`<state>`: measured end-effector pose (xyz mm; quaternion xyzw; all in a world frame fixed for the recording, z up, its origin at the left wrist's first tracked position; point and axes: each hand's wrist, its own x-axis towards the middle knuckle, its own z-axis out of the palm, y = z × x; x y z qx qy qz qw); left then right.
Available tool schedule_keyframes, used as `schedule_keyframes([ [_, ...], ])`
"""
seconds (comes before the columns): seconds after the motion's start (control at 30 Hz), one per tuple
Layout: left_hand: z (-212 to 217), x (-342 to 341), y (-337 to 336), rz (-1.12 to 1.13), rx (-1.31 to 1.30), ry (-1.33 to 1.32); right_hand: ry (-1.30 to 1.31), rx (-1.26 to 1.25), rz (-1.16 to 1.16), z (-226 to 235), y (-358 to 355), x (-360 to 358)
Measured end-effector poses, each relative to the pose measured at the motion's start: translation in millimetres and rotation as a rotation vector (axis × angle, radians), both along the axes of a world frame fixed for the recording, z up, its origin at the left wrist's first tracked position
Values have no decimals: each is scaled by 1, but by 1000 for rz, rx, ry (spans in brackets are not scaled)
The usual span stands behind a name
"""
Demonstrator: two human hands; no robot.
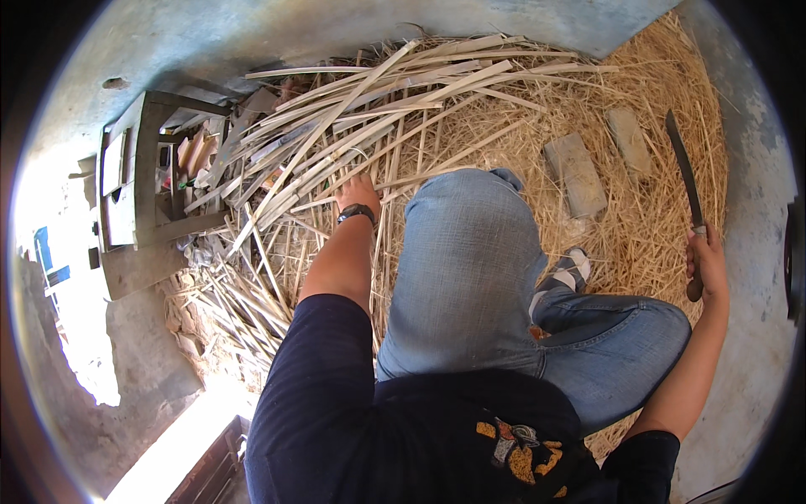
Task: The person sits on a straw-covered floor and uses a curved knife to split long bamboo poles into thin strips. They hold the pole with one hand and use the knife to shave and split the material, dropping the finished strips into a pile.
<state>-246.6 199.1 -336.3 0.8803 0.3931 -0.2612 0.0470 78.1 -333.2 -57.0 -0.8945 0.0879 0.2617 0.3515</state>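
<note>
My right hand (pixel 708 262) is wrapped round the wooden handle of a machete (pixel 687 172), whose long dark blade points up and away beside the right wall. To the left of my raised knee, my left hand (pixel 358 193) reaches down into a loose pile of split bamboo strips (pixel 369 109). Its fingers are curled among the strips and seem closed on a bamboo strip, though the fingertips are partly hidden. A dark watch circles that wrist. The pale strips lie crossed over each other at many angles.
Two grey bricks (pixel 576 175) lie on straw-like shavings (pixel 672 76) at the right. A wooden frame cabinet (pixel 138 176) with odds and ends stands at the left. Walls close in on the back and right (pixel 760 168). My jeans-clad legs (pixel 470 260) fill the middle.
</note>
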Motion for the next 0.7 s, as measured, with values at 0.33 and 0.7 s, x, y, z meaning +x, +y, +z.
schedule_keyframes([
  [0.33,58,34,49,149,-15,-204,-17,44,-9,1,3,-2],
  [0.7,26,-22,66,276,-56,-418,1,49,25,7,5,0],
])
